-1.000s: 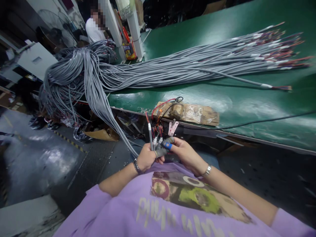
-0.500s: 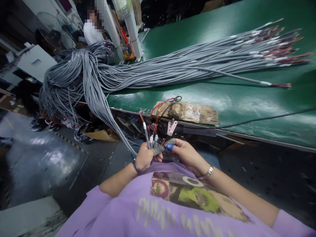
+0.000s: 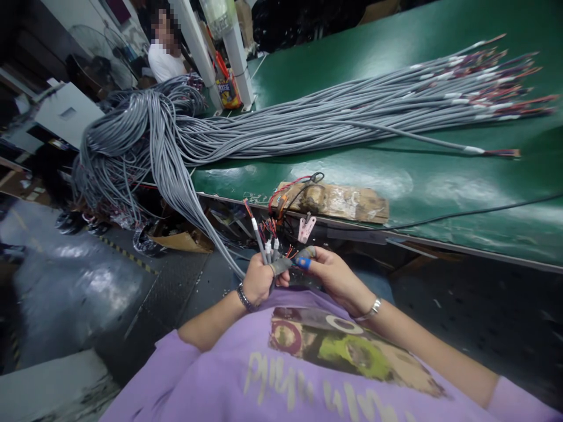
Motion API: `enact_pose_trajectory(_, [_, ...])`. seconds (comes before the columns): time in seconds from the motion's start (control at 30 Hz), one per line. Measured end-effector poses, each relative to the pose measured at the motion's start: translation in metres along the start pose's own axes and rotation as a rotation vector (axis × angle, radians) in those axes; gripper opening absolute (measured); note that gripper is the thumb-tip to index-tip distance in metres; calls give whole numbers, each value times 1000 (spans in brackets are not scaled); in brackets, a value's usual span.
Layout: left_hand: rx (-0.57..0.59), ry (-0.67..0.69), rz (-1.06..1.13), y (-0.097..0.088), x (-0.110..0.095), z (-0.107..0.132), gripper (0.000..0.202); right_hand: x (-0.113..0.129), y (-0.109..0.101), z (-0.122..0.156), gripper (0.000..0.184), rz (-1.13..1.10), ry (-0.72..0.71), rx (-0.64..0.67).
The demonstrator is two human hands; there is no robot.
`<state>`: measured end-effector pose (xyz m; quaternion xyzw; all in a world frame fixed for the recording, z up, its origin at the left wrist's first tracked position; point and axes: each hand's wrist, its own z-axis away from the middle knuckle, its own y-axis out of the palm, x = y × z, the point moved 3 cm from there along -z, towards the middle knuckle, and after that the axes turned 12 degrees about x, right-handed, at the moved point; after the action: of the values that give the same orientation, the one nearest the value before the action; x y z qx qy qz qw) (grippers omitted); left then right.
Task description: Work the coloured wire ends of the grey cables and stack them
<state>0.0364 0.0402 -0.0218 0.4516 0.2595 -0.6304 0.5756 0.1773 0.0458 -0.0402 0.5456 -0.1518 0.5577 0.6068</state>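
Several grey cables (image 3: 258, 239) are gripped in my left hand (image 3: 259, 280), their white-banded ends and thin coloured wires standing up above the fist. My right hand (image 3: 332, 272) is closed in a pinch beside my left thumb, at the fine wires (image 3: 290, 252) of one cable end. Grey covers wrap some fingertips, and a blue band circles a right finger. Exactly which wires lie between the right fingertips is too small to tell. From my left hand the cables run up to a large grey cable bundle (image 3: 162, 152) draped over the table's edge.
On the green table (image 3: 422, 181), grey cables (image 3: 308, 126) stretch to the right. A wooden block (image 3: 352, 202) with red and black leads and a pink clip (image 3: 306, 227) sits at the front edge. A yellow packet (image 3: 229, 92) stands by white posts. Another person (image 3: 166, 55) is behind.
The cable ends in my left hand have tilted slightly left. The fine wires between my hands show a little more spread. Both hands stay close together in nearly the same place.
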Motion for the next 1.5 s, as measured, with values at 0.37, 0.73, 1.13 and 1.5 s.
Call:
enact_pose_trajectory(0.37, [71,-44,-1,3,-6,1,44,15,2,0,47,9,-56,83])
enact_pose_trajectory(0.73, [126,-60,-37,6,-3,1,46,11,7,-9,39,32,-127,4])
enact_pose_trajectory(1.13, [325,-161,-3,1,-19,1,49,10,-20,-18,26,-299,-21,22])
enact_pose_trajectory(1.5, [400,-177,108,8,-25,-29,40,29,-7,-41,38,-286,-161,128])
